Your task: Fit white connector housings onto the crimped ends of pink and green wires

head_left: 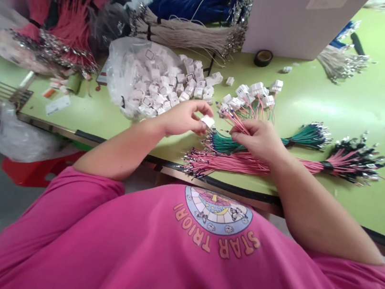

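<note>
The left hand has thumb and fingertips closed on a small white connector housing, which sits at the tips of that grip, on the side facing the other hand. The right hand is closed round a few thin pink wires; their ends poke out past its fingers toward the housing, near it, and I cannot tell whether any wire touches it. Beyond the left grip and a little to its left lies a heap of loose white housings, spilling from a clear plastic bag. Just beyond the right grip is a cluster of wired housings with pink and green leads. Under and beside the right hand lies a green wire bundle, and nearer the body than both grips a longer pink wire bundle stretches across the green table. A dark tape roll lies farther out, beyond that cluster.
</note>
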Tool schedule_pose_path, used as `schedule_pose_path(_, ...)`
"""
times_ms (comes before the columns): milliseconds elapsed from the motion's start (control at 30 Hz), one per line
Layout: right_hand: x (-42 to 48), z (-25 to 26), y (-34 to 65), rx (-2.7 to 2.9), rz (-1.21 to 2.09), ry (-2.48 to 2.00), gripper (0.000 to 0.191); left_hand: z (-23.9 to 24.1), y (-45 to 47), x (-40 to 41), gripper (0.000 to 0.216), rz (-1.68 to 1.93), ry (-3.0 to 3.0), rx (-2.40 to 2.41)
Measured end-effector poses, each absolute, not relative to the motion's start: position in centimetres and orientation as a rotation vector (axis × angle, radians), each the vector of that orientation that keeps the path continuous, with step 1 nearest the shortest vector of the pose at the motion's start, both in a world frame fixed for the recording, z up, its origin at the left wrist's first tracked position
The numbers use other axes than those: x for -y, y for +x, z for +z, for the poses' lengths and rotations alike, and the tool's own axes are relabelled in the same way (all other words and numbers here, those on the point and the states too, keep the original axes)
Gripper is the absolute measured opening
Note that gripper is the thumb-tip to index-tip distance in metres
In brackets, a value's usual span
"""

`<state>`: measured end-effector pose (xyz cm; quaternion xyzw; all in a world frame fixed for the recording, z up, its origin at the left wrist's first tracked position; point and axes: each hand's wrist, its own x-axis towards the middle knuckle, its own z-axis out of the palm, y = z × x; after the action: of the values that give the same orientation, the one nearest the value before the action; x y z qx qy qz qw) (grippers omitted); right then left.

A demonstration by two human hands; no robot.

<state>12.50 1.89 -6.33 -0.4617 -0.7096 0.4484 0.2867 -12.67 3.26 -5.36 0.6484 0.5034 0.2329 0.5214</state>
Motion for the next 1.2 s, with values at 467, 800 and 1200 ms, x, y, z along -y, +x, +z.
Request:
schedule_pose_path(467,-1.0,-6.5,12.2,1.801,0.859,-1.372,0.018,-8.7,-9.1,-2.3,0.049,0.782,1.152,-0.900)
schedule_pose_path(800,-1.0,-7.2,11.8,1.932,0.683,-1.385,0.028,-8.8,-9.2,-2.0,0.052,0.791,1.153,-0.975)
schedule_pose_path(1200,-1.2,-7.7,11.6,2.015,0.808,-1.349,0.028,-8.6,-8.2,-1.5,0.049,0.760,1.199,-1.065)
